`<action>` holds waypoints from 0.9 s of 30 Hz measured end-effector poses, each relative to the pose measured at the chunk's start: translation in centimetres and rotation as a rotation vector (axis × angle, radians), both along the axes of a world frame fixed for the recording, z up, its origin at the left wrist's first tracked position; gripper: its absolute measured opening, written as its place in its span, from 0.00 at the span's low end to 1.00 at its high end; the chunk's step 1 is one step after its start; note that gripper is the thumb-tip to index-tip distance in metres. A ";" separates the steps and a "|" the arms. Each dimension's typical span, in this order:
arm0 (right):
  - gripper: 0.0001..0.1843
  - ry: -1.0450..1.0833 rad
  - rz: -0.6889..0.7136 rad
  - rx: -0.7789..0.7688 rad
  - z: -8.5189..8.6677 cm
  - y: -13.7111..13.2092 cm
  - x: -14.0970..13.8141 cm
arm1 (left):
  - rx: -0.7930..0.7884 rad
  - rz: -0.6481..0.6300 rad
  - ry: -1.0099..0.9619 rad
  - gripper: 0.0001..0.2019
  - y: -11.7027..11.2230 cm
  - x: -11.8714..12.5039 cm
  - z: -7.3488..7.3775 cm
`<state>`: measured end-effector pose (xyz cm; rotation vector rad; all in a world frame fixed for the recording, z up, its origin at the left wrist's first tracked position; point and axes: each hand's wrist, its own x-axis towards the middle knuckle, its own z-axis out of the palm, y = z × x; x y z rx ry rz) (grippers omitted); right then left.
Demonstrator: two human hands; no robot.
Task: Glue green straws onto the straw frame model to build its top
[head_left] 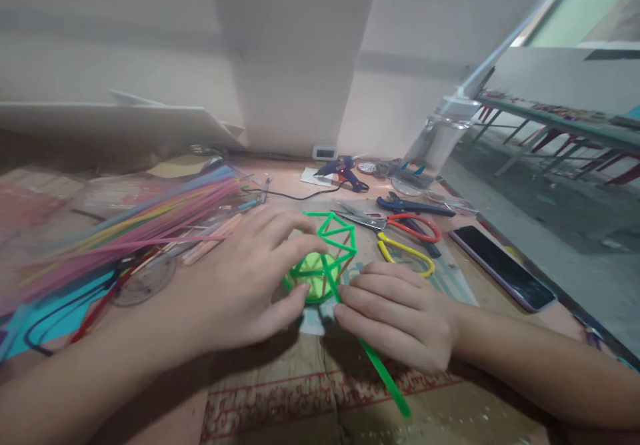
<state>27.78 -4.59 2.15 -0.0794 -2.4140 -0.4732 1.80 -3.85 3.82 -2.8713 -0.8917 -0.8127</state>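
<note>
In the middle of the table is a small basket-like frame of sticks wound with green pipe cleaner, its base round and yellow-green. My left hand curves round the frame's left side, thumb and fingertips gripping it. A green pipe cleaner runs from the frame's front, passes under my right hand, and its loose end slants down to the lower right. The fingers of that hand are closed on the strand close to the frame.
Behind the frame lie scissors with red and yellow handles, dark pliers and a blue glue gun. A phone lies at right, a clear bottle stands at back right. Bundled coloured pipe cleaners spread leftward.
</note>
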 end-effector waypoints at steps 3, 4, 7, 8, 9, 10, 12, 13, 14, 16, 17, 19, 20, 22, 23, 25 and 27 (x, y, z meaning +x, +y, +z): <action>0.17 -0.024 -0.013 0.011 0.0 0.0 0.0 | -0.040 -0.004 -0.051 0.10 -0.1 -0.2 0.4; 0.16 -0.034 -0.015 0.009 0.0 0.0 0.0 | -0.040 0.000 -0.051 0.08 -0.1 -0.2 0.4; 0.12 0.003 0.018 0.015 0.1 0.2 -0.1 | -0.017 0.026 -0.010 0.13 0.1 -0.1 -0.1; 0.12 0.023 0.023 0.017 0.1 0.3 -0.2 | -0.005 0.032 0.010 0.16 0.2 -0.1 -0.3; 0.11 0.043 0.020 0.023 0.2 0.4 -0.2 | 0.007 0.036 0.027 0.18 0.3 -0.1 -0.5; 0.11 0.058 0.009 0.029 0.2 0.4 -0.3 | 0.019 0.035 0.039 0.19 0.4 0.0 -0.7; 0.12 0.073 -0.038 0.045 0.2 0.6 -0.4 | 0.044 0.023 0.047 0.18 0.6 0.0 -1.0; 0.12 0.072 -0.064 0.050 0.1 0.6 -0.4 | 0.056 0.016 0.047 0.17 0.7 0.1 -1.1; 0.12 0.067 -0.087 0.053 0.1 0.6 -0.4 | 0.067 0.009 0.044 0.17 0.7 0.1 -1.2; 0.12 0.060 -0.120 0.057 0.0 0.5 -0.4 | 0.078 -0.001 0.042 0.16 0.8 0.2 -1.4; 0.13 0.056 -0.129 0.061 -0.1 0.5 -0.4 | 0.079 -0.003 0.039 0.16 0.9 0.2 -1.5; 0.15 0.052 -0.138 0.067 -0.1 0.5 -0.4 | 0.072 -0.003 0.035 0.16 0.9 0.3 -1.6; 0.16 0.055 -0.140 0.067 -0.1 0.4 -0.4 | 0.071 -0.006 0.028 0.15 1.0 0.3 -1.7; 0.17 0.063 -0.140 0.066 0.0 0.4 -0.5 | 0.082 -0.010 0.012 0.14 1.0 0.3 -1.8; 0.16 0.070 -0.138 0.069 0.1 0.3 -0.6 | 0.093 -0.010 0.002 0.14 1.0 0.3 -1.9; 0.14 0.080 -0.142 0.079 0.2 0.3 -0.8 | 0.115 -0.007 -0.019 0.15 1.0 0.2 -2.0; 0.13 0.078 -0.163 0.081 0.2 0.2 -1.0 | 0.108 0.007 -0.021 0.14 0.9 0.2 -2.0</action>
